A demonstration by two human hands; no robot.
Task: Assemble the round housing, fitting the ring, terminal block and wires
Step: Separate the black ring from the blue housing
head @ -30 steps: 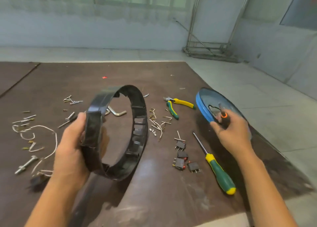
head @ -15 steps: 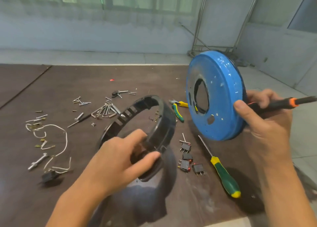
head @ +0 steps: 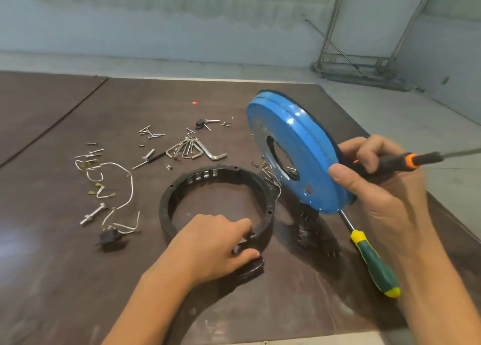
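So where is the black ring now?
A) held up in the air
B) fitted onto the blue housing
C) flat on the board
C: the black ring lies flat on the board, left hand gripping its near rim; the right hand holds the blue housing apart.

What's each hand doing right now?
Left hand: grips the black plastic ring at its near rim.
Right hand: holds the blue round metal housing and a black-and-orange screwdriver.

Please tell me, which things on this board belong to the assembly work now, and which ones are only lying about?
In the job: black ring, gripped by the left hand; blue housing and black-orange screwdriver, held in the right hand; white wires.
Lying about: green-yellow screwdriver; hex keys; loose screws; bolt.
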